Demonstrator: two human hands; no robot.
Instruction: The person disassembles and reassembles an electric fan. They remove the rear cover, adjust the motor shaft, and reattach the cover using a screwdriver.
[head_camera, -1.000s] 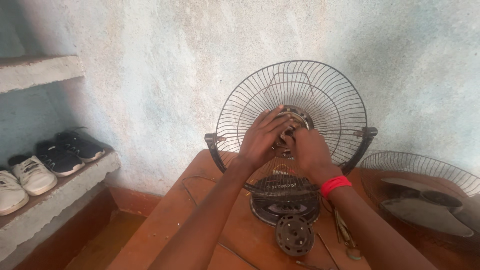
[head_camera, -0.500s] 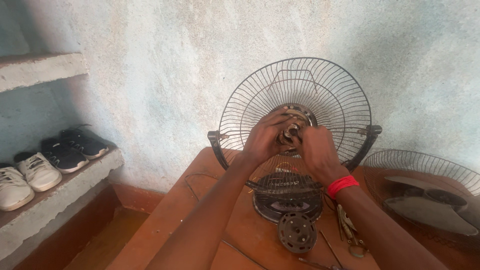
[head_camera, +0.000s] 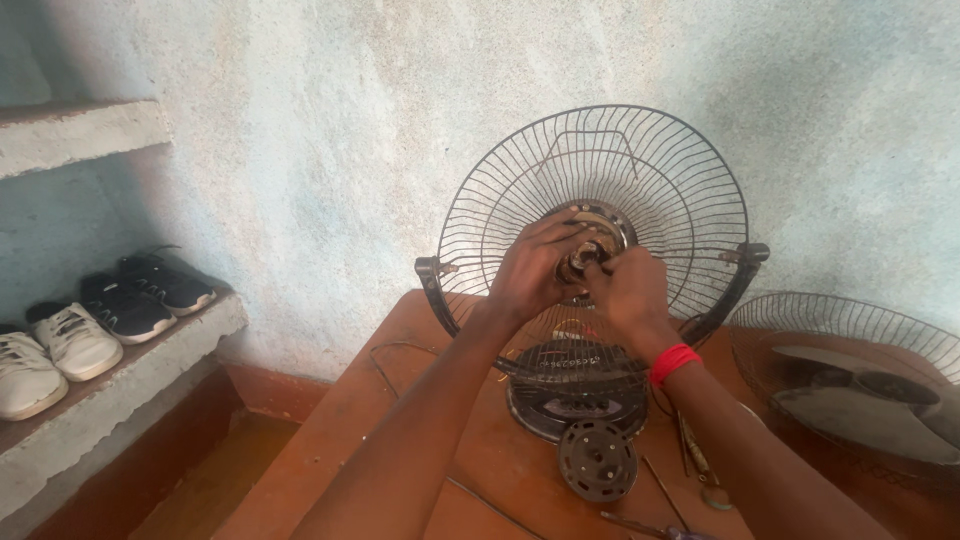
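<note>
Head view: both hands meet at the round motor hub in the centre of a table fan's rear wire guard, which stands upright on a reddish wooden table against a pale plastered wall. The left hand curls over the hub's left side, fingers pinched on it; the right hand, a red band at its wrist, grips from the lower right. Just in front of the fan's base lies a loose round slotted disc, with slim tools beside it. A second guard with a blade rests to the right. The guard looks lightly footed: a hard twist at the hub could tip it, or knock the loose disc off the table edge.
</note>
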